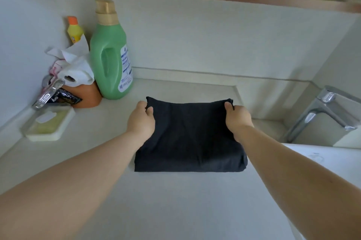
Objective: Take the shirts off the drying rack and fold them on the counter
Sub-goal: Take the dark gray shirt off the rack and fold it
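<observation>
- Bare forearms reaching to 12 o'clock over counter [175, 210]
- Left hand [141, 120] pinching black shirt [190, 138] far corner at 11
- Right hand [237, 119] pinching corner at 1
- Lower both corners evenly, then smooth flat

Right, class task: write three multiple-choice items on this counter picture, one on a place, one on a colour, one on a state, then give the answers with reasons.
1. Where does the big green plastic bottle stand?
A. left of the shirt
B. on the shelf
C. by the right tap

2. What colour is the folded cloth shirt?
A. white
B. black
C. red

3. What are the hands doing?
A. hanging idle
B. pinching the shirt's far corners
C. holding the bottle

Answers: A, it stands back-left on the pale counter; B, the cloth is black; B, left hand and right hand each grip a corner.
</observation>
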Tool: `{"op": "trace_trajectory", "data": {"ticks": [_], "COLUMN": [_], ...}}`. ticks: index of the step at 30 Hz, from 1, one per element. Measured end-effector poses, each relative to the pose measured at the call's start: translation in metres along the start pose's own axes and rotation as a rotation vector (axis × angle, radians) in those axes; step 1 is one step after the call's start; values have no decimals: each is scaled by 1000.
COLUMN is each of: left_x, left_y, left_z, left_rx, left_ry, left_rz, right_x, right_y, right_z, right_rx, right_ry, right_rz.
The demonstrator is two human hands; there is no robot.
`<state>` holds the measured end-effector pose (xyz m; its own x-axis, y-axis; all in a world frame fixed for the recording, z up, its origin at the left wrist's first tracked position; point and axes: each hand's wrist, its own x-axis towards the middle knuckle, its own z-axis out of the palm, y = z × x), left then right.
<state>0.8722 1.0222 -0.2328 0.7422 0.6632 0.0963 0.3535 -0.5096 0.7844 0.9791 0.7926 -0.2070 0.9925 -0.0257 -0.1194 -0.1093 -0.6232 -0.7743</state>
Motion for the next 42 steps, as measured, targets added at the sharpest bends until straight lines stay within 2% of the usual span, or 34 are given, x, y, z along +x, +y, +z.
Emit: {"op": "trace_trajectory", "data": {"ticks": [4, 10, 17, 20, 22, 24, 25, 27, 29, 31, 34, 38, 40, 42], "left_x": [25, 25, 9, 8, 4, -4, -9, -20, -20, -10, -4, -6, -17, -39], "left_y": [-20, -20, -21, -16, -10, -1, 2, 4, -6, -14, -11, -1, 5, 1], "left_z": [21, 21, 16, 11, 6, 7, 12, 26, 37, 41, 43, 31, 20, 14], "left_rx": [122, 221, 365, 377, 472, 584, 617, 676, 708, 698, 721, 683, 688, 692], "left_ry": [-132, -182, -202, -205, -92, -29, -76, -294, -437, -445, -456, -544, -493, -443], "left_rz": [-81, -113, -8, -34, 20, 178, 270, 369, 287, 183, 116, 51, 101, 232], "right_x": [24, 22, -21, -25, -22, -20, -23, -33, -35, -26, -16, -20, -31, -48], "right_y": [22, 29, 35, 33, 26, 18, 14, 10, 19, 29, 35, 29, 19, 12], "right_z": [16, 7, 8, 7, 1, 1, 6, 28, 52, 58, 54, 47, 44, 47], "right_rx": [-115, -14, -542, -684, -645, -550, -529, -619, -754, -734, -656, -637, -641, -686], "right_ry": [-36, -155, -116, -114, -39, 80, 55, -139, -253, -204, -178, -192, -130, -103], "right_rz": [106, 189, -77, -43, -35, -219, -346, -496, -450, -347, -192, -101, -121, -247]}}
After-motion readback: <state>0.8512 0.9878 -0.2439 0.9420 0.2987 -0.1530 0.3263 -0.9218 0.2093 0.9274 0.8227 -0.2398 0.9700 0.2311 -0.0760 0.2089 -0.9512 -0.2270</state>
